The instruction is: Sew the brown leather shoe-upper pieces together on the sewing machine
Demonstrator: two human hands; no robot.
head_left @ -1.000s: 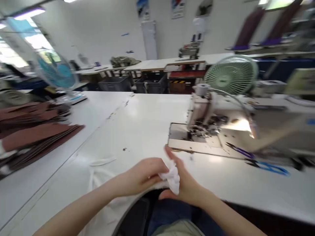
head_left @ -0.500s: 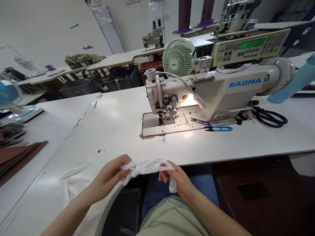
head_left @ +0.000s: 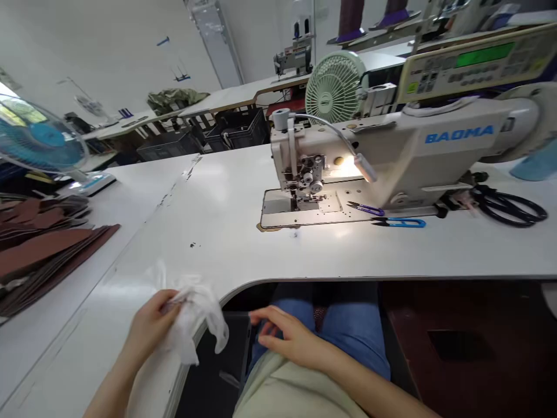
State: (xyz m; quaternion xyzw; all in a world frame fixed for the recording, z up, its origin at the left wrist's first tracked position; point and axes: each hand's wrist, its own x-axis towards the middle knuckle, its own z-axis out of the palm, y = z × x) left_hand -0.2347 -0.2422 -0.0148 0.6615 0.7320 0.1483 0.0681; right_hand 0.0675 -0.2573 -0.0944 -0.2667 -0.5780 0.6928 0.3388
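Observation:
Over the table's curved front edge, my left hand (head_left: 154, 322) is closed on a bunched white cloth (head_left: 195, 316). Loose ends of it hang past the edge, and part of it is blurred by motion. My right hand (head_left: 289, 337) is above my lap with its fingers apart and nothing in them. The two hands are apart, with the cloth on the left hand's side. Beyond them stands a sewing machine (head_left: 391, 151) with its lamp lit over the needle area.
Purple thread snips (head_left: 368, 210) and blue thread snips (head_left: 402, 223) lie by the machine bed. Black-handled scissors (head_left: 509, 206) are at the right. Brown cut pieces (head_left: 47, 249) are stacked at left, near a blue fan (head_left: 43, 139). A green fan (head_left: 333, 87) stands behind the machine.
My right hand has let go of the white cloth and drawn back over my lap. My left hand has carried the cloth left and lower. The view has shifted left.

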